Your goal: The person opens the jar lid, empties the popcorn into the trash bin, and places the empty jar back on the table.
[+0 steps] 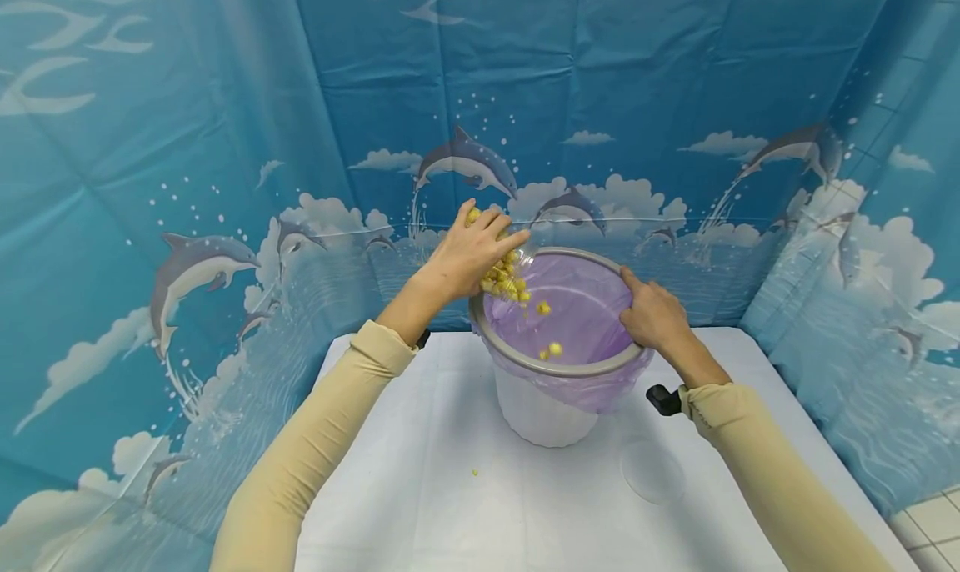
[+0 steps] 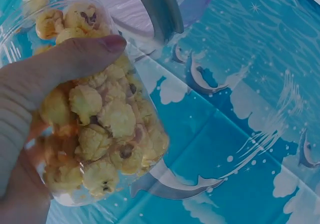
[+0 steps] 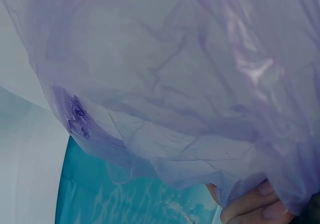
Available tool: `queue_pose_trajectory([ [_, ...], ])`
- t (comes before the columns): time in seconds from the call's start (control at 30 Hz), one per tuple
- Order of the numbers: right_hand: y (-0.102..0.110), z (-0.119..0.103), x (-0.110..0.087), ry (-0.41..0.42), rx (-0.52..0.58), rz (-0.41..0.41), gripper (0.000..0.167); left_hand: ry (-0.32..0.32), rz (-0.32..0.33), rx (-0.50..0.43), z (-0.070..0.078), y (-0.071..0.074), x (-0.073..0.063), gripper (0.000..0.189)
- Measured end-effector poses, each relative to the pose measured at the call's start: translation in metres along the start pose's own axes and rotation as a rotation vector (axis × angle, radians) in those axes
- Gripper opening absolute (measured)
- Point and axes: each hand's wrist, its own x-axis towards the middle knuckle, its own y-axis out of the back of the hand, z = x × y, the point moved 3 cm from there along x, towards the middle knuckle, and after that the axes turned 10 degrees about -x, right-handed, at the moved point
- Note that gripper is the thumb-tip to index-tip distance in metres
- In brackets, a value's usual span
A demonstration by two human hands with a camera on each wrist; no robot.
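My left hand (image 1: 468,257) grips a clear plastic jar (image 1: 528,253) of yellow popcorn (image 2: 117,119), tipped over a white bin (image 1: 546,413) with a grey rim (image 1: 566,367). A purple bag (image 1: 581,301) lines the bin and hangs over its outside. Popcorn pieces (image 1: 554,348) spill from the jar's mouth into it. In the left wrist view, much popcorn is still inside the jar, with the thumb across its side. At the bin's right edge, my right hand (image 1: 656,312) holds the rim and liner. The right wrist view shows mostly bag, hiding part of those fingers.
A clear round lid (image 1: 652,470) lies on the white-covered table (image 1: 420,489), right of the bin. One small yellow crumb (image 1: 475,473) is on the cloth at the front. Blue dolphin-print curtains (image 1: 375,72) surround the back and sides.
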Motion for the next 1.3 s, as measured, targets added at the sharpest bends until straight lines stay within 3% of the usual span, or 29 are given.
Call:
queue_pose_trajectory([
  [0.5, 0.000, 0.000, -0.002, 0.000, -0.008, -0.014, 0.079, -0.010, 0.056, 0.065, 0.009, 0.006, 0.005, 0.075],
  [1.3, -0.001, 0.000, -0.001, -0.004, -0.017, -0.007, 0.079, -0.061, 0.098, 0.170, 0.014, 0.013, 0.005, 0.078],
])
